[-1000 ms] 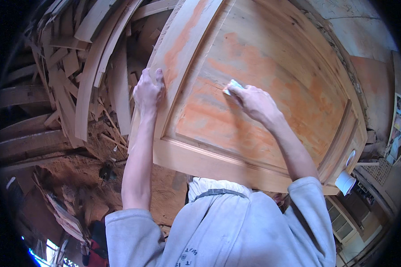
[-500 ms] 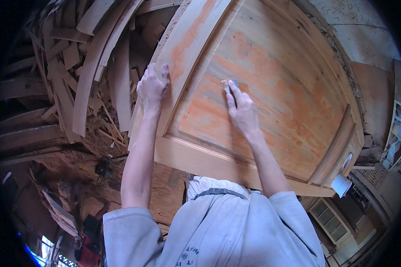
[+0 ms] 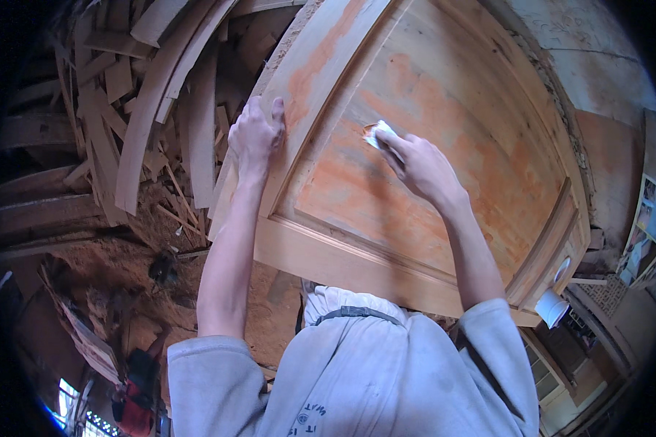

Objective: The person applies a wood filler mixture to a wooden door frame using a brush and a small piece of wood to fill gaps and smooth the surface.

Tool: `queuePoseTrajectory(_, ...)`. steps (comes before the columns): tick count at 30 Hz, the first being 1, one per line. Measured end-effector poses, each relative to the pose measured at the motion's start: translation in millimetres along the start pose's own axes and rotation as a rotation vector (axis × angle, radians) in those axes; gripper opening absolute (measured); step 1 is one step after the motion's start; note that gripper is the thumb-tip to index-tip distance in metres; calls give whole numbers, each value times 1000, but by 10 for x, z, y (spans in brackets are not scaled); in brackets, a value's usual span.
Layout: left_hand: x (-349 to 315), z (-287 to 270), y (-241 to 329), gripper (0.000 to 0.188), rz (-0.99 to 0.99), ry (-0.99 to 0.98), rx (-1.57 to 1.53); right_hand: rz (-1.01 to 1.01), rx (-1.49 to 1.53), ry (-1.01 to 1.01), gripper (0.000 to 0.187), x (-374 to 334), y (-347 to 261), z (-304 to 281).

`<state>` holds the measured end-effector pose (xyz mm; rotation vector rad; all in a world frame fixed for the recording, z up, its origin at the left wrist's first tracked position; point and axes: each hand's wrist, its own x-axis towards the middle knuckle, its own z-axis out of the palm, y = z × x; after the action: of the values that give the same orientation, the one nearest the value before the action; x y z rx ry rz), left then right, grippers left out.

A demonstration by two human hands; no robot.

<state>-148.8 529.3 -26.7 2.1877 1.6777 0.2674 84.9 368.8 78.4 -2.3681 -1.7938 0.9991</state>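
Note:
A wooden door [image 3: 357, 255] with a recessed panel lies in front of me, smeared with orange filler in patches. My left hand [image 3: 257, 142] is closed over its left frame edge, thumb on top. On the panel, my right hand [image 3: 419, 164] pinches a small, flat, whitish scraper-like piece [image 3: 377, 133] with orange paste at its tip. The piece touches or nearly touches the panel near its left side; its exact kind does not show. Part of it is hidden under my fingers.
Wood offcuts and long curved strips [image 3: 149, 124] are heaped at the left, above sawdust [image 3: 262, 328] on the floor. A white cup [image 3: 552, 309] is by the door's near right corner. A red item [image 3: 135, 408] shows at the lower left.
My right hand has turned, its wrist and forearm swinging right, and the piece now shows a whiter face. My left hand stays on the frame edge.

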Motion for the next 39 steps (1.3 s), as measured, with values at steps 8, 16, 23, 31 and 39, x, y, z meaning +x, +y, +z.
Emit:
queuePoseTrajectory(8, -12, -20, -20, 52, 3, -12, -16, -117, -155, -177, 22, 237, 42, -199)
queuePoseTrajectory(16, -11, -13, -2, 51, -10, 6, -16, 136, -120, -265, 24, -139, 455, -386)
queuePoseTrajectory(23, 12, -12, 2, 50, 12, 11, 12, 389, 553, 155, 45, -266, 266, -70)
queuePoseTrajectory(31, 1, -49, 54, 47, 10, -5, 22, 377, 665, 540, 44, 272, 197, 220)
queuePoseTrajectory(39, -8, -108, 99, 49, -26, -48, 41, 522, 549, 525, 44, 518, 210, 51)
